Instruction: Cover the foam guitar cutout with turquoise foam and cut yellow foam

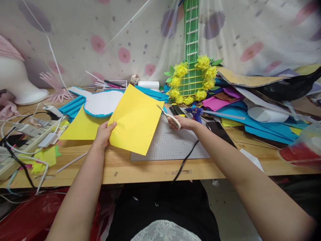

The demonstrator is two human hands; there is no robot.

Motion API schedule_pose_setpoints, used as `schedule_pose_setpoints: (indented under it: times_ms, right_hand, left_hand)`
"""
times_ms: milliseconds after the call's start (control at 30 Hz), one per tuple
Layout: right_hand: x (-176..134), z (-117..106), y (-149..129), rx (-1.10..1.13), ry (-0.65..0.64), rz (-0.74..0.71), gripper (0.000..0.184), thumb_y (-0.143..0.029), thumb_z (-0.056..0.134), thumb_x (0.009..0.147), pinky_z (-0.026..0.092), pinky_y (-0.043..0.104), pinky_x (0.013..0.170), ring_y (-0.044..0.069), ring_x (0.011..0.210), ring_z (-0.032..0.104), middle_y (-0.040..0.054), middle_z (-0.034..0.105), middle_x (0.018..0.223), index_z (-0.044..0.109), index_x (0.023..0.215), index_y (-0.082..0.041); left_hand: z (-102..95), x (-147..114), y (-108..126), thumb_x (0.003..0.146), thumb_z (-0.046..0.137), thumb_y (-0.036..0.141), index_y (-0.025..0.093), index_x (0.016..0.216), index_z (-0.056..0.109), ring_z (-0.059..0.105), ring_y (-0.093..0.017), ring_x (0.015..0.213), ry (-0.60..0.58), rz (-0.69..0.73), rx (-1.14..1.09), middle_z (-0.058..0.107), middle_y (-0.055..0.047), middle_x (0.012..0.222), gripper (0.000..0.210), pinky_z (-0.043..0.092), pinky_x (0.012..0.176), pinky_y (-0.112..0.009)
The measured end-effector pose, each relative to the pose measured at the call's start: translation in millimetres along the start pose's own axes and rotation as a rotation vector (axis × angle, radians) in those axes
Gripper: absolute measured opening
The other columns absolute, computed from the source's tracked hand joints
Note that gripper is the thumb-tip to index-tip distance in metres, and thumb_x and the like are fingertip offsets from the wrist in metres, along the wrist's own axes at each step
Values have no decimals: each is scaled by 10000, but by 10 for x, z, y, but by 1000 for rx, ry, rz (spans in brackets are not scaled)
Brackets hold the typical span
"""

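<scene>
My left hand (104, 134) grips the lower left edge of a yellow paper sheet (136, 120) and holds it tilted above the wooden table (150, 169). A faint curved pencil line shows on the sheet. My right hand (182, 123) holds a pair of scissors (168, 114) with cream handles. Their blades are open and point at the sheet's right edge. Under both lies a grey cutting mat (173, 144).
A second yellow sheet (82, 129) and a white shape edged in blue (102, 102) lie at the left. A power strip with cables (30, 134) sits far left. A blue glue gun (197, 113), coloured paper piles (250, 117) and a green guitar with yellow flowers (192, 80) fill the right.
</scene>
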State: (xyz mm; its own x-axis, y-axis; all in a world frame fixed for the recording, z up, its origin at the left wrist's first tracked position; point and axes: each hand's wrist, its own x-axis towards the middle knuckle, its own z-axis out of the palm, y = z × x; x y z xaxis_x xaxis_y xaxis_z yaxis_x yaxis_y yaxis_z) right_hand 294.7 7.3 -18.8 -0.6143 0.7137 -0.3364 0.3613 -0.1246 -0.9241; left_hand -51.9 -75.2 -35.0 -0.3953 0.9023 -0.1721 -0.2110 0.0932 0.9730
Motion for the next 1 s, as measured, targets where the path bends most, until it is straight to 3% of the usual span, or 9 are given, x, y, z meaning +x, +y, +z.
schedule_pose_setpoints:
  times_ms: [133,367,633,1000]
  right_hand:
    - [-32,-11,-16,-15,7,19,528,-683,594,708,181,183,363,58,405,389,-67,398,503,410,734,-189]
    - [-48,-32,-76,5,-88,1,568,-726,379,813,201,186,360,79,417,408,-26,468,513,468,844,-165]
    - [37,-75,-86,19,-118,0,612,-757,394,782,230,185,364,99,470,474,3,504,563,487,872,-158]
    - [66,-61,-54,10,-82,-45,570,-725,392,811,222,188,360,84,445,439,-10,472,544,477,823,-161]
  left_hand:
    - [0,-5,1,568,756,269,128,926,693,664,-181,680,0,1,15,728,-80,839,389,536,616,-279]
    - [-33,4,-6,541,785,293,135,916,687,651,-165,627,-33,-15,10,724,-55,798,418,536,589,-279]
    - [-43,3,-13,515,798,333,133,947,682,658,-174,658,-69,-13,57,722,-54,794,490,540,617,-282]
    - [-44,-10,3,490,810,363,123,949,673,668,-199,700,-79,-27,83,722,-69,797,536,534,620,-289]
